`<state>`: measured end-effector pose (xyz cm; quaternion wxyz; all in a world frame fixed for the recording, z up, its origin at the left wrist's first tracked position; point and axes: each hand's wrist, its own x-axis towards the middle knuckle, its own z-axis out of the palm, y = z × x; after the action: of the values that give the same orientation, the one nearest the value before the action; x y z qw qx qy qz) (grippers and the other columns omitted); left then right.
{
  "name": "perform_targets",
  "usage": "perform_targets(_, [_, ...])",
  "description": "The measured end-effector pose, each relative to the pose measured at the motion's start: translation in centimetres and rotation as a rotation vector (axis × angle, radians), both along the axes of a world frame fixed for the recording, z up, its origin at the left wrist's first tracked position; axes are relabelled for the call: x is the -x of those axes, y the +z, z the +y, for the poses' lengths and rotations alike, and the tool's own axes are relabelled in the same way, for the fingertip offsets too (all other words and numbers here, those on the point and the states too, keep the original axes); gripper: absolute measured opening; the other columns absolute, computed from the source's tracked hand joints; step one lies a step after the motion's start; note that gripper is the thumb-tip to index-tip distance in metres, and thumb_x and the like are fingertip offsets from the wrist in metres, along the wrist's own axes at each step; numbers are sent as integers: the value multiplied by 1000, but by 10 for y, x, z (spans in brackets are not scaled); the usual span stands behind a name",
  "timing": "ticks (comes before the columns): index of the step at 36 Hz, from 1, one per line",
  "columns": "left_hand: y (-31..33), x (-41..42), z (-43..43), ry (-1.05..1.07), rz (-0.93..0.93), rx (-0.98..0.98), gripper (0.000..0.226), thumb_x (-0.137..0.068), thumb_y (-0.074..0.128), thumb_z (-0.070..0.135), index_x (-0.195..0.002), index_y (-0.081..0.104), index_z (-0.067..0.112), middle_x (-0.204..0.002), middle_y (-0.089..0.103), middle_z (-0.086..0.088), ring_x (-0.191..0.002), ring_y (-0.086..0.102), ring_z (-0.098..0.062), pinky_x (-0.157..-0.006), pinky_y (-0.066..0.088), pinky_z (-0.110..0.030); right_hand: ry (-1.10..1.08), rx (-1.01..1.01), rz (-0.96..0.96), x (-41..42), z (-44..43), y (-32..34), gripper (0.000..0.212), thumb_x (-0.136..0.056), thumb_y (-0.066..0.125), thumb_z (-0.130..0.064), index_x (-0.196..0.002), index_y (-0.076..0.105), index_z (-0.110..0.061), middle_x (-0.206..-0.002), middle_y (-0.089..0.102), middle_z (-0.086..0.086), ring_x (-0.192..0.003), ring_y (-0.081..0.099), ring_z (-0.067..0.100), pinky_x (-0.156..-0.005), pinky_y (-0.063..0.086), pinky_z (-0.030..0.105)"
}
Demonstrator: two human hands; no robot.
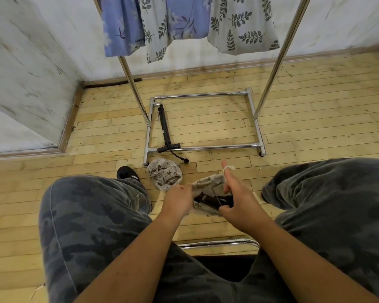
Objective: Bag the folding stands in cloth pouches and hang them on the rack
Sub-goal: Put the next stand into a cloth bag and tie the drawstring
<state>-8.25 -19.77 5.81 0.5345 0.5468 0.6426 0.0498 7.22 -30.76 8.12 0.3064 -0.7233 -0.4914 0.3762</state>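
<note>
We've got the cloth pouch right between our knees, the dark folding stand half inside it, long axis running left to right between both hands. Left hand grips the soft printed fabric at its left edge; right hand pinches the right side, drawstring looped over the raised forefinger. The chrome rack stands straight ahead, far side, so the lift goes forward. A spare pouch lies crumpled on the planks.
</note>
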Motion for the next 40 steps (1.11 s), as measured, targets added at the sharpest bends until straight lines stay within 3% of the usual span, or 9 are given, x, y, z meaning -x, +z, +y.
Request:
perform_targets(6, [11, -4, 2, 78, -160, 64, 29, -100, 55, 46, -100, 63, 18, -64, 52, 2, -57, 49, -16, -60, 43, -33, 26, 6, 64, 1, -2, 3, 118, -83, 75, -7, -158, -4, -52, -93, 56, -5, -86, 61, 15, -80, 60, 36])
perform_targets(13, [24, -7, -10, -216, -210, 1, 22, -94, 67, 49, -109, 62, 34, -90, 69, 7, -62, 59, -2, -53, 46, -16, -230, 14, 345, -6, 0, 3, 84, -98, 62, -13, -153, 21, -60, -104, 61, -3, -90, 64, 20, -91, 60, 41])
perform_targets(18, [23, -7, -19, -448, -270, -4, 48, -81, 83, 46, -124, 60, 46, -115, 69, 16, -100, 69, 2, -86, 57, -18, -324, 7, 619, -4, 5, 13, 76, -103, 51, -4, -150, 32, -61, -125, 55, -8, -110, 66, 24, -83, 63, 34])
perform_targets(21, [24, -7, -19, -555, -200, -91, 57, -80, 86, 42, -129, 59, 47, -108, 69, 22, -97, 64, 14, -78, 49, -5, -356, 0, 626, -5, 4, 15, 75, -103, 51, -4, -148, 35, -62, -119, 57, 11, -106, 68, 31, -76, 63, 31])
perform_targets(23, [22, -8, -19, -577, -178, -139, 56, -83, 85, 37, -132, 59, 42, -94, 66, 25, -81, 61, 17, -67, 44, -2, -377, -16, 627, -6, 4, 15, 73, -103, 52, -4, -143, 38, -63, -117, 59, 9, -100, 70, 25, -76, 63, 30])
perform_targets(26, [20, -8, -16, -546, -100, -241, 46, -90, 77, 38, -133, 62, 34, -92, 69, 3, -71, 62, -7, -56, 42, -13, -418, -51, 577, -8, 3, 15, 66, -102, 53, -6, -146, 45, -54, -106, 63, 6, -85, 66, 22, -82, 64, 42])
perform_targets(30, [14, -6, -13, -437, -96, -268, 35, -96, 71, 34, -130, 66, 27, -86, 65, 2, -51, 55, 6, -43, 34, -9, -415, -38, 560, -10, 0, 19, 48, -104, 54, -12, -144, 55, -38, -70, 56, 1, -69, 51, 25, -76, 61, 47])
perform_targets(35, [4, -3, -8, -353, 0, -313, 33, -92, 73, 47, -121, 68, 34, -83, 64, 11, -59, 53, 4, -50, 36, -9, -209, 57, 608, -1, 0, 36, 33, -108, 48, -18, -135, 65, -25, -53, 51, -13, -53, 41, 10, -68, 58, 42])
perform_targets(40, [-6, -3, -13, -368, 62, -358, 21, -87, 64, 44, -107, 68, 38, -95, 71, 15, -84, 68, -5, -75, 60, -33, -59, 69, 602, 21, 4, 55, 29, -108, 49, -25, -121, 74, -29, -56, 40, -7, -52, 43, 6, -65, 59, 34])
